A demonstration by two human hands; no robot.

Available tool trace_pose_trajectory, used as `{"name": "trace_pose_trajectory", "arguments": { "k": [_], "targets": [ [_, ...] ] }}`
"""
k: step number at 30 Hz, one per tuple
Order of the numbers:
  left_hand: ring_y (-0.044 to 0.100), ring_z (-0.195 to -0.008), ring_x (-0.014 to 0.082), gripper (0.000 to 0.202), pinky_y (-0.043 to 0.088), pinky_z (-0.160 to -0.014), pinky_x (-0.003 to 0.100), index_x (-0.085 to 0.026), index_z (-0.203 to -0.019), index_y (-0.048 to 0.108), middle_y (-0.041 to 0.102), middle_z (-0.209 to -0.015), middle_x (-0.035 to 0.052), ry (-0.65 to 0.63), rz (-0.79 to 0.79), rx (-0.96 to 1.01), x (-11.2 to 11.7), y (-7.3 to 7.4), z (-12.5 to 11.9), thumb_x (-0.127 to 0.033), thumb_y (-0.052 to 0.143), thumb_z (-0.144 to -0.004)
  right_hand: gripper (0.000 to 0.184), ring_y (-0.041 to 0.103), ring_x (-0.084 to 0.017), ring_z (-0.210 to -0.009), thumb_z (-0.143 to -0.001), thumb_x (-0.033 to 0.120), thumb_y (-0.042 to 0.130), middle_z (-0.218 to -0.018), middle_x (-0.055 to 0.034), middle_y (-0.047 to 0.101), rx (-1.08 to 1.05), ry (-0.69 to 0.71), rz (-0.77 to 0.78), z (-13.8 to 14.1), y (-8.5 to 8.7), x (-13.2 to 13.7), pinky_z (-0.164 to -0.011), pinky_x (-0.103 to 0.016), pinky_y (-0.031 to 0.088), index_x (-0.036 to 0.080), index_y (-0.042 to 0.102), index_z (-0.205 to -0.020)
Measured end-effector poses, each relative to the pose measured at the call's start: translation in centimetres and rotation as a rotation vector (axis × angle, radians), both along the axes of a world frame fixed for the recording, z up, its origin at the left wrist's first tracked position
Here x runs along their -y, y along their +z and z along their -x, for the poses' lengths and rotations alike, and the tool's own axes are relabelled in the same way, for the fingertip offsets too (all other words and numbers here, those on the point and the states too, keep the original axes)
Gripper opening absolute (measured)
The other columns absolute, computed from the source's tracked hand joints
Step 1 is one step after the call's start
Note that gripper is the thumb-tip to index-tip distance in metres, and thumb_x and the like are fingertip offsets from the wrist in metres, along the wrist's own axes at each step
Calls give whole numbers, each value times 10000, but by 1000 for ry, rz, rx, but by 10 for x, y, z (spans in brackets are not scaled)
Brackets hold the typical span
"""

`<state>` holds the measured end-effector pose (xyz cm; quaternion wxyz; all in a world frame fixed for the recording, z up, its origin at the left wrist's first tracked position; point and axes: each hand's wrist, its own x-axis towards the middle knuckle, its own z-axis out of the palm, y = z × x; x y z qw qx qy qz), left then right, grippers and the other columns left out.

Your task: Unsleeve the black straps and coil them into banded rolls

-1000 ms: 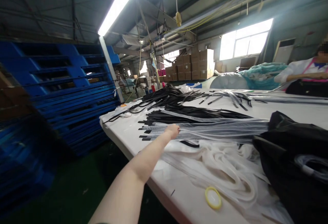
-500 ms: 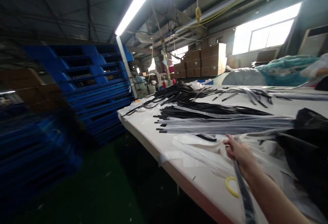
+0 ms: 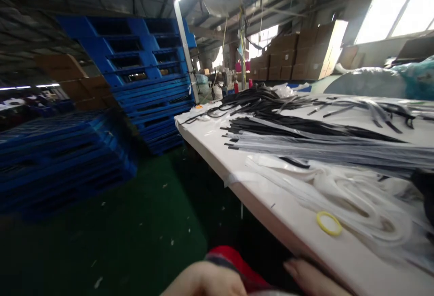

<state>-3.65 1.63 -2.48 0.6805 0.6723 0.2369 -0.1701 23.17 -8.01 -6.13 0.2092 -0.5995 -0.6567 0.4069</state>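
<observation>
Both hands are low at the bottom edge, below the table's near edge. My left hand [image 3: 206, 282] shows only as a blurred rounded back; its fingers are hidden. My right hand [image 3: 313, 280] lies just under the table edge, blurred, with a fingertip pointing left. Between them sits something red [image 3: 233, 262] that I cannot make out. On the white table [image 3: 267, 196] lie a yellow ring [image 3: 328, 223], loose white strips [image 3: 352, 192], and bundles of grey [image 3: 339, 151] and black strips [image 3: 305, 126].
Stacked blue pallets [image 3: 135, 65] stand at the left over a dark green floor [image 3: 129, 223]. Cardboard boxes [image 3: 305, 52] are piled at the back. A large wrapped bundle [image 3: 369, 81] lies beyond the table at the right. A black bag [image 3: 425, 187] shows at the right edge.
My right hand has come off the strips on the table and dropped below the table edge. My left hand shows again at the bottom. The view has swung left and down.
</observation>
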Motion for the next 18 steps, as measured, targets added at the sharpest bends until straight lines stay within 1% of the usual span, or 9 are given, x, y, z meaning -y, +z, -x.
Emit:
{"name": "trace_pose_trajectory", "arguments": {
  "k": [2,3,4,6,8,10,14,16,18],
  "targets": [
    [672,-621,194,402,539,-542,291,-158,-775,714,709,-721,58,-98,167,-59,5,-18,-26,-549,648,-839,544,603,-301,-1172,-924,607,422,-1238,-106,671,-24,26,48,9,9,15,-1057,-407,447,212,702,-1172],
    [669,-585,197,469,535,-530,296,-145,-735,712,703,-674,67,-225,291,-102,10,-27,-41,-588,607,-850,543,582,-297,-1201,-921,594,442,-1290,-103,642,-46,59,57,16,14,20,-1079,-400,424,208,671,-1227],
    [655,-544,180,513,527,-523,284,-139,-721,706,695,-636,63,-234,333,-57,15,-36,-55,-604,555,-876,537,589,-292,-1189,-904,576,496,-1302,-102,635,-68,102,65,22,18,25,-1066,-391,433,206,639,-1266],
    [652,-547,157,489,532,-559,269,-130,-738,696,703,-645,55,-253,393,47,21,-51,-78,-580,566,-882,509,646,-276,-1077,-870,540,581,-1214,-91,683,-116,159,104,28,18,31,-970,-357,494,209,624,-1255],
    [658,-570,146,433,538,-588,259,-131,-772,687,715,-674,45,-227,433,71,17,-61,-86,-558,651,-834,453,682,-263,-951,-870,543,583,-1080,-72,731,-132,145,169,20,7,39,-869,-324,527,208,659,-1165],
    [667,-590,150,407,546,-597,260,-131,-790,684,724,-697,47,-236,454,-12,5,-64,-75,-531,750,-752,457,680,-263,-945,-896,572,532,-1064,-61,735,-125,60,205,0,-14,50,-864,-314,520,207,680,-1128],
    [656,-560,169,400,538,-532,267,-138,-744,700,712,-667,67,-261,469,-241,-22,-56,-21,-524,795,-694,484,675,-294,-969,-850,623,563,-1040,-61,744,-116,-151,249,-43,-62,79,-865,-316,521,208,734,-1032],
    [606,-495,151,382,521,-489,267,-153,-738,712,665,-599,44,-221,495,-300,-29,-49,1,-523,794,-694,462,672,-314,-986,-817,618,608,-1028,-73,749,-133,-210,274,-52,-76,92,-895,-333,517,204,759,-957],
    [518,-422,121,352,521,-476,280,-168,-748,718,573,-516,0,-193,522,-328,-30,-43,13,-508,793,-704,435,663,-328,-1022,-790,595,654,-1059,-82,744,-181,-238,308,-53,-83,101,-941,-353,503,205,773,-944]
  ]
}}
